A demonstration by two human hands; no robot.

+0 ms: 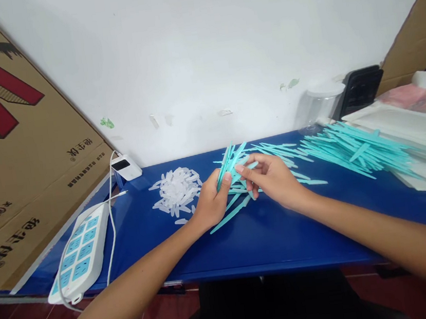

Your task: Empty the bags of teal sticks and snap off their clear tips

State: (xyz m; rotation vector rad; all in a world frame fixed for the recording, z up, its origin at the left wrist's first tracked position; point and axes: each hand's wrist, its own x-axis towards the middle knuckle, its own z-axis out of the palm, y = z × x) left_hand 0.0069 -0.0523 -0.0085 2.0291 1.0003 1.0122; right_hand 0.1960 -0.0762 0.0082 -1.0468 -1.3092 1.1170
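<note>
My left hand (pixel 214 198) is closed around a bundle of thin turquoise eyebrow razors (pixel 229 158), their ends fanning up past the thumb. Close beside it, my right hand (pixel 273 178) pinches a turquoise razor between thumb and fingers, at the edge of that bundle. Beneath and behind both hands lie loose turquoise razors (pixel 235 212), partly hidden by the fingers. To the left is a heap of small translucent white blade caps (pixel 178 190). A larger pile of turquoise razors (pixel 355 152) rests at the right, partly on white packaging.
A white power strip (pixel 80 253) with cables and a small white device (pixel 126 167) occupy the blue table's (pixel 240 252) left side. A large cardboard box (pixel 35 166) stands beyond them. At the back right are a clear lidded jar (pixel 325 104) and a black holder (pixel 361 87).
</note>
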